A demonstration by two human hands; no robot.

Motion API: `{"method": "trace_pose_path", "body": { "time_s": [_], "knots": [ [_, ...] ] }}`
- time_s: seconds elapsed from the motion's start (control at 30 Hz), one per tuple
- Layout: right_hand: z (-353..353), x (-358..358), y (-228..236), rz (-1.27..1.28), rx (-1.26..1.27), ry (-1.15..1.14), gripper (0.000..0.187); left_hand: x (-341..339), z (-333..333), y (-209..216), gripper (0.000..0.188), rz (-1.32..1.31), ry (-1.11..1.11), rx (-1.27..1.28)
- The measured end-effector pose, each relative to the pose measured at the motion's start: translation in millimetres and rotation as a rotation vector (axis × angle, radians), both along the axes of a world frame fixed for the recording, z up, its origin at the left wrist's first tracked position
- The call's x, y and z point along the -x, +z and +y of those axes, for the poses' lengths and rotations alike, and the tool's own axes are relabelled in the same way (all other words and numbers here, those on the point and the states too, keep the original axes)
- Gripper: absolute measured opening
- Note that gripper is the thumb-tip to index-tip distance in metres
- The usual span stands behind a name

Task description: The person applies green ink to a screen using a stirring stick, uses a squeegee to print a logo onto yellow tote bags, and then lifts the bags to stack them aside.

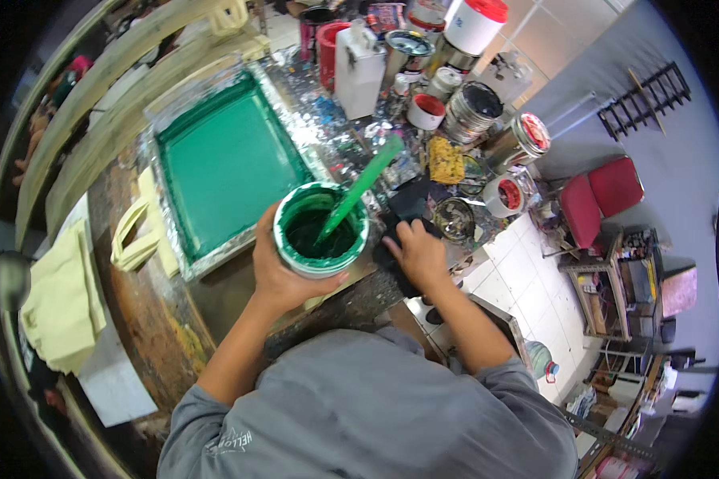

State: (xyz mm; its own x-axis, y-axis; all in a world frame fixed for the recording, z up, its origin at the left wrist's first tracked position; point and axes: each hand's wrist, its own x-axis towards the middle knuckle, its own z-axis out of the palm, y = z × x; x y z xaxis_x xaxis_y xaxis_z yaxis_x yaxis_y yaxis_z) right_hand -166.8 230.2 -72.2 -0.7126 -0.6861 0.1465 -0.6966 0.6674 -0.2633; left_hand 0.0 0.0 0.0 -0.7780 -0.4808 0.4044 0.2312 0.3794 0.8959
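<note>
My left hand is wrapped round a white plastic tub and holds it above the table's near edge. Dark green ink lies in the tub, and its inner wall and rim are smeared with it. A flat green stick stands tilted in the ink, its upper end leaning out to the right. To the right of the tub, my right hand is closed on a black cloth at the table's edge; the fingertips are partly hidden. Left of the tub lies a printing screen, its mesh green and its frame taped silver.
Paint cans, tubs and a white jerrycan crowd the far right of the stained table. A yellow sponge lies among them. Cream cloth bags rest at the left. A red chair stands on the tiled floor.
</note>
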Motion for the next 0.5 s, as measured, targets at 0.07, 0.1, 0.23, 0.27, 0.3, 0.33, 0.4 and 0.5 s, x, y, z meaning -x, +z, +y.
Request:
{"method": "trace_pose_path", "body": {
  "time_s": [0.07, 0.1, 0.23, 0.27, 0.3, 0.33, 0.4, 0.5],
  "knots": [
    [3.8, 29.6, -3.7, -0.004, 0.033, 0.082, 0.033, 0.9, 5.7, 2.0, 0.124, -0.024, 0.021, -0.004],
    [-10.7, 38.5, 2.7, 0.044, 0.025, 0.107, 0.031, -4.8, -4.2, 0.7, 0.124, 0.03, 0.012, 0.04],
    [-7.5, 12.8, 29.5, -0.013, -0.089, 0.094, 0.038, -30.8, -0.6, 10.8, 0.125, 0.076, 0.008, 0.158],
    [-7.1, 10.6, 35.9, -0.029, -0.142, 0.094, 0.043, -31.1, -3.1, 8.9, 0.128, 0.095, 0.003, 0.189],
    [-2.7, 7.8, 49.2, -0.059, -0.189, 0.104, 0.05, -31.7, -2.9, 6.0, 0.131, 0.114, -0.009, 0.211],
    [-1.2, 5.2, 68.2, -0.093, -0.23, 0.117, 0.058, -32.9, -3.6, 6.1, 0.132, 0.151, -0.023, 0.196],
    [1.6, 4.1, 104.1, -0.038, -0.153, 0.169, 0.068, -37.7, -5.3, 0.7, 0.134, 0.172, 0.017, 0.232],
    [-7.1, -17.0, 173.7, -0.284, 0.265, 0.146, 0.069, -42.3, -13.5, -4.8, 0.134, 0.182, 0.041, 0.3]
  ]
}}
